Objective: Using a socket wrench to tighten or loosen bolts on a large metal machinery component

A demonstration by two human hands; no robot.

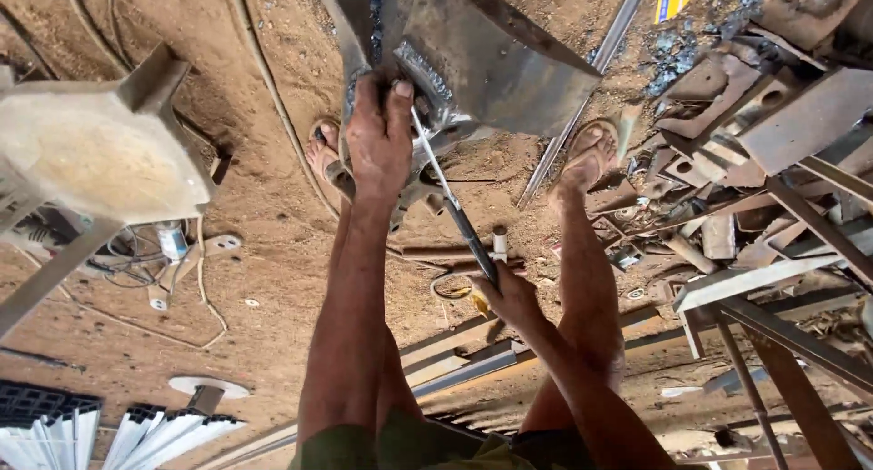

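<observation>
- Left hand: grip pressed flat on the welded steel piece, fingers together, on its lower edge above the dirt floor.
- Right hand: grip closed round 1 thin rod; its tip reaches the weld seam, prob. touching.
- 2 feet in 2 sandals w/ scrap metal at right.
</observation>
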